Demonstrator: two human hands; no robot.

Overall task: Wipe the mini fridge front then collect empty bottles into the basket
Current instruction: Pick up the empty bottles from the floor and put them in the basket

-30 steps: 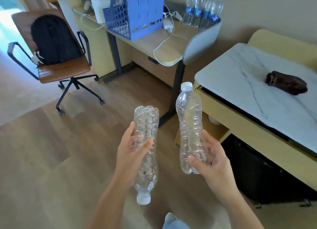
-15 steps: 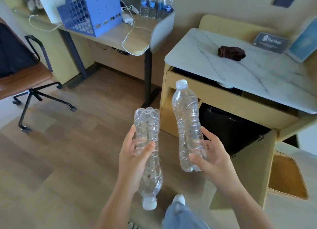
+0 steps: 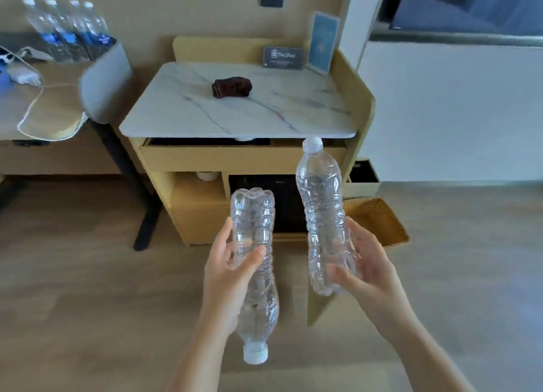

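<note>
My left hand (image 3: 227, 271) grips a clear empty bottle (image 3: 255, 215) held upside down, white cap pointing at the floor. My right hand (image 3: 367, 269) holds a second clear empty bottle (image 3: 321, 203) upright by its lower half, cap on top. Behind the bottles the black mini fridge (image 3: 286, 209) sits inside the yellow cabinet (image 3: 211, 159), its wooden door (image 3: 318, 309) swung open toward me. A woven wicker basket (image 3: 376, 221) rests on the floor just right of the cabinet, beyond my right hand. A dark brown cloth (image 3: 232, 87) lies on the marble cabinet top (image 3: 264, 112).
A desk (image 3: 44, 109) at left carries several full water bottles (image 3: 67, 30), a charger and a white cable. A small sign (image 3: 283, 57) and a blue card (image 3: 323, 43) stand at the back of the cabinet top. A white wall lies to the right; wood floor (image 3: 88, 303) spreads in front.
My view has swung right, away from the chair and desk, and now faces the cabinet squarely. The basket has come fully into sight. Both hands keep the same grip on their bottles.
</note>
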